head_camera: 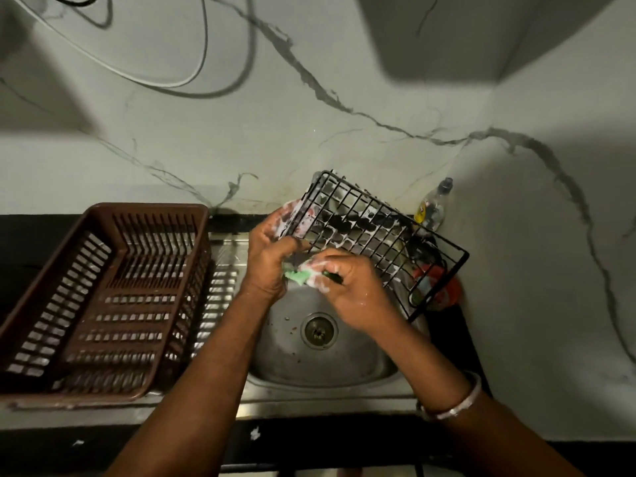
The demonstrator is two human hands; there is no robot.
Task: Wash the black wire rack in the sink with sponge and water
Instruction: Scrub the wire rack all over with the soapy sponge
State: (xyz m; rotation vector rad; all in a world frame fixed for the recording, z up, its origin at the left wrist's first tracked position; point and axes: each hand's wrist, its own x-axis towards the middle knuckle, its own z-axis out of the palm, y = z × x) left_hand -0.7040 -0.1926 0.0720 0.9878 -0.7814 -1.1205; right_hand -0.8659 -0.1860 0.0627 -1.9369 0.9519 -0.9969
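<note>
Head cam: 1 soapy wire rack [371, 232] gripped by left hand [272, 263], right hand [354, 290] fingers clamp 1 sponge [303, 273].

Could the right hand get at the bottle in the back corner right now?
Probably not directly: the right hand grips the sponge, and the tilted wire rack lies between it and the bottle.

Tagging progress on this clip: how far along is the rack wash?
Midway. Done: suds cover the upper left of the black wire rack. In hand: left hand holds it over the sink; right hand scrubs with the green sponge. Left: remaining wires, then rinsing; no running water visible.
</note>
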